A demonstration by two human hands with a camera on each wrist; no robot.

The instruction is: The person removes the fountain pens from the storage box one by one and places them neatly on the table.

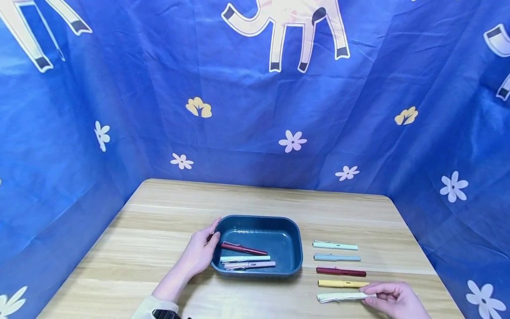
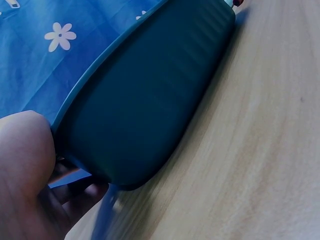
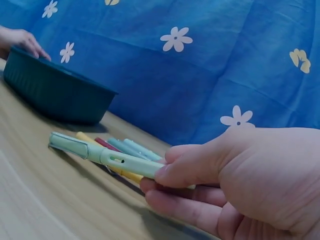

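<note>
My left hand (image 1: 201, 250) grips the left end of a dark teal rectangular tub (image 1: 284, 248), which stands on the table. In the tub lie a dark red pen (image 1: 245, 249), a whitish pen (image 1: 247, 258) and a lilac pen (image 1: 255, 264). Between thumb and fingers, my right hand (image 1: 392, 297) pinches one end of a pale green pen (image 3: 132, 163). In the right wrist view this pen is lifted above the table, its clip end pointing left. Just beyond it lies a yellow pen (image 1: 338, 283).
Right of the tub, a dark red pen (image 1: 340, 271), a light blue pen (image 1: 338, 257) and a mint pen (image 1: 334, 245) lie in a column. The wooden table (image 1: 119, 252) is enclosed at the back and sides by a blue patterned cloth (image 1: 247, 146).
</note>
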